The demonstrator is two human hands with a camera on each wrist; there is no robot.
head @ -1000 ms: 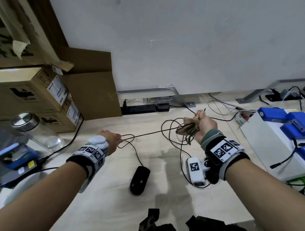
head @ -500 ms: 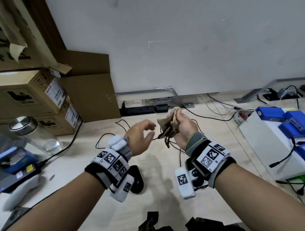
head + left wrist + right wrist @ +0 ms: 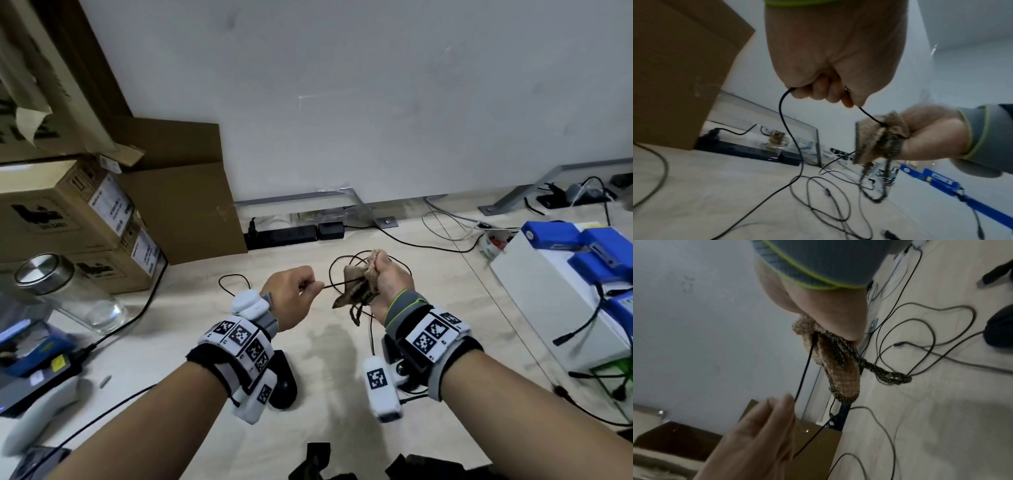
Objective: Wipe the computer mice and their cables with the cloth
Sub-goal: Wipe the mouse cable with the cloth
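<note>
1. The desk (image 3: 191, 342) carries everything; places below are given from the black mouse (image 3: 284, 380) near its front edge.
2. Behind the mouse, to its right, the right hand (image 3: 390, 284) is fisted around the bunched cloth (image 3: 359, 291).
3. Directly behind the mouse, the left hand (image 3: 291, 294) pinches the cable (image 3: 334, 285), which runs taut into the cloth.
</note>
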